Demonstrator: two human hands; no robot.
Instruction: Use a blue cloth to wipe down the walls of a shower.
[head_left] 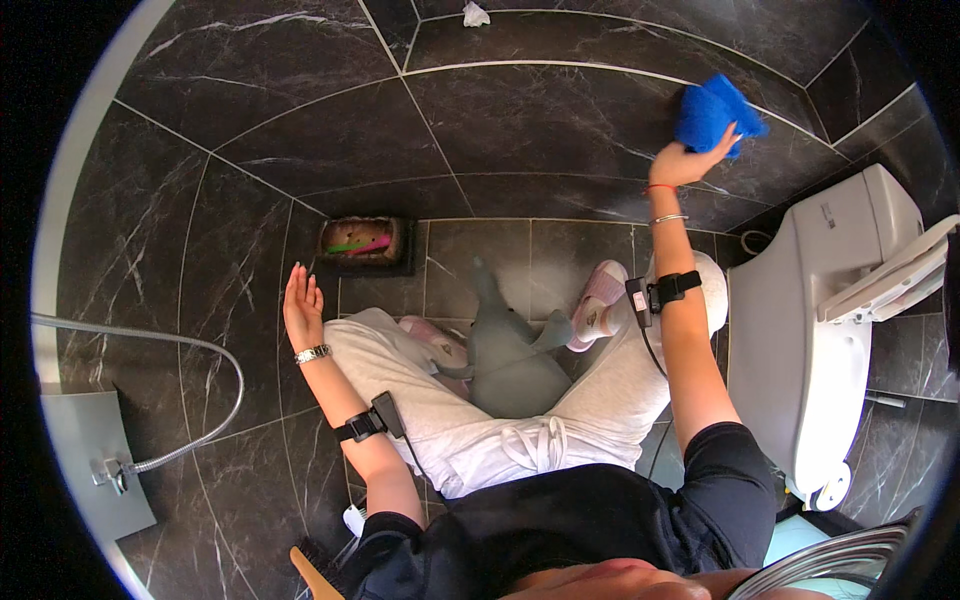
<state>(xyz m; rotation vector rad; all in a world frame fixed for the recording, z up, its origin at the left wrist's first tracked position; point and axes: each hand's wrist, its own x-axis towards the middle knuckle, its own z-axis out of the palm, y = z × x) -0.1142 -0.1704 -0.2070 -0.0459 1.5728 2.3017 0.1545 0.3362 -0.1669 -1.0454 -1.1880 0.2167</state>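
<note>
dk grey, wht-veined tile walls (230, 290); grey tiled flr (575, 245); wht toilet (780, 340) at r side.

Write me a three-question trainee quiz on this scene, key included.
1. Which hand touches the crumpled bright-blue cloth?

2. Choose one. The left hand is:
A) closed around a silver bracelet
B) open, with nothing in it
C) pressed on the cloth

3. Fill in: The silver flexible metal hose is on the person's ____ side.

Key:
1. The right hand.
2. B.
3. Left.
</note>
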